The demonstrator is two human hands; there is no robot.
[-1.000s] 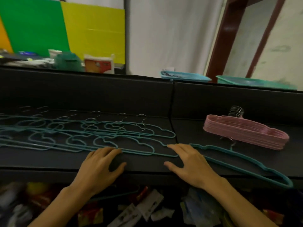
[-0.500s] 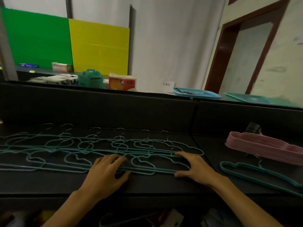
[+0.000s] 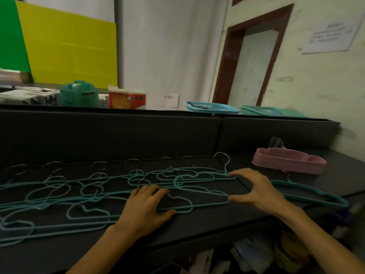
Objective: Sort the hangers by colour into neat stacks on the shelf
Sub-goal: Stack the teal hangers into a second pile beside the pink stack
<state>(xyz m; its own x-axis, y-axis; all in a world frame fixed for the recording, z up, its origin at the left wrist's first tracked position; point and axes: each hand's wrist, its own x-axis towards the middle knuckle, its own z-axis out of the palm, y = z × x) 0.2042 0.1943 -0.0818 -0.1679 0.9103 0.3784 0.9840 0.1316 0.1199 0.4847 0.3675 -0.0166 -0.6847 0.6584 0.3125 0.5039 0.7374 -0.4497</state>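
Observation:
Several teal hangers [image 3: 94,196] lie spread and overlapping in a long row on the black shelf [image 3: 197,228]. My left hand [image 3: 146,206] rests flat on top of them near their right end, fingers straight. At that end my right hand [image 3: 256,189] is spread wide: the fingers touch the far hanger tip and the thumb touches the near one. One single teal hanger [image 3: 316,196] lies apart just right of my right hand. Behind it sits a neat pink hanger stack [image 3: 290,161], its metal hooks pointing back.
A black back wall [image 3: 118,133] closes the shelf behind. Beyond it stand a teal jug [image 3: 79,94], an orange tissue pack [image 3: 127,98], a blue basket [image 3: 212,106] and a green tray [image 3: 270,111]. Packaged goods [image 3: 256,254] lie under the shelf.
My right hand left the single teal hanger and moved left to the end of the spread row, then opened wide across it. The left hand stayed on the row. The view tilted up.

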